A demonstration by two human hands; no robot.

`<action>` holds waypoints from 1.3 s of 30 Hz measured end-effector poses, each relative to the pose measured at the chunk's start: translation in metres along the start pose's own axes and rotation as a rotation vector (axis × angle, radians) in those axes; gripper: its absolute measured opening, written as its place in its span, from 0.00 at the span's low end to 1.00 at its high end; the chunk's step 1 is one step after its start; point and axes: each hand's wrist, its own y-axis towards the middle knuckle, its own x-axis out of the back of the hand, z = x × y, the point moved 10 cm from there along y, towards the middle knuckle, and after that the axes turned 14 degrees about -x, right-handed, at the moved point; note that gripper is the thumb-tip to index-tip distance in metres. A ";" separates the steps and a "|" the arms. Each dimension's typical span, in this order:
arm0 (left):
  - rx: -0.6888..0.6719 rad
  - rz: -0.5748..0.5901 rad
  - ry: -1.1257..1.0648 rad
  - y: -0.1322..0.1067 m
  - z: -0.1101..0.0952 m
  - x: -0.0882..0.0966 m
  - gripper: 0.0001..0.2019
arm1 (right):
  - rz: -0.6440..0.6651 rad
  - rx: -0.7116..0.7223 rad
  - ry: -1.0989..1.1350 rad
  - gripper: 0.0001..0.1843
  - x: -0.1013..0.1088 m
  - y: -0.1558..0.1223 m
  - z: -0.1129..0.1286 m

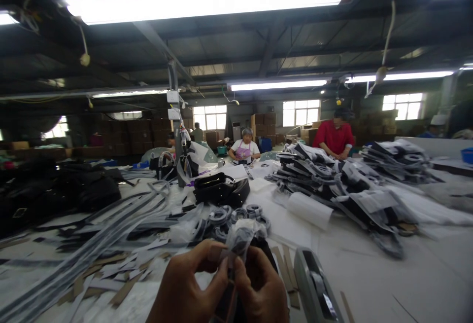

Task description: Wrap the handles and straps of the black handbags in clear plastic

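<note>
On our left, shiny black bags [77,190] lie heaped on the pale, flat worktop [369,264], and long grey film-covered straps [96,245] run towards us past flat brown and white strips [121,291]. Our left hand [195,281] pinches the crumpled, translucent white film wrapping [238,239] between thumb and fingers, low in front of us; our right hand [260,283] pinches it from the other side, thumbs close together. We judge it light, soft, somewhat slippery and easily torn, so we do best gripping its gathered neck with fingertip pads. Beside our right hand stands a long grey tape dispenser [316,286]; farther right, film-wrapped black pieces [377,209] pile up.
</note>
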 end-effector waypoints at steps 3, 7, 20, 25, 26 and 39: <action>0.035 0.037 0.016 -0.002 0.010 -0.001 0.06 | -0.002 -0.003 -0.028 0.20 0.002 0.000 -0.002; 0.008 0.051 0.104 -0.008 0.014 -0.002 0.06 | -0.022 0.012 -0.060 0.20 0.003 0.000 -0.005; -0.344 -0.055 0.808 -0.032 -0.021 -0.014 0.17 | -0.147 0.042 0.013 0.17 0.002 -0.002 -0.011; -0.410 -0.033 0.862 -0.041 -0.016 -0.032 0.23 | -0.125 0.023 0.025 0.16 0.007 -0.001 -0.012; -0.388 -0.039 0.860 -0.042 -0.013 -0.033 0.23 | -0.114 0.047 0.021 0.17 0.007 -0.003 -0.008; -0.041 -0.105 0.218 -0.024 0.012 0.000 0.16 | 0.091 -0.117 0.230 0.20 0.003 0.001 -0.017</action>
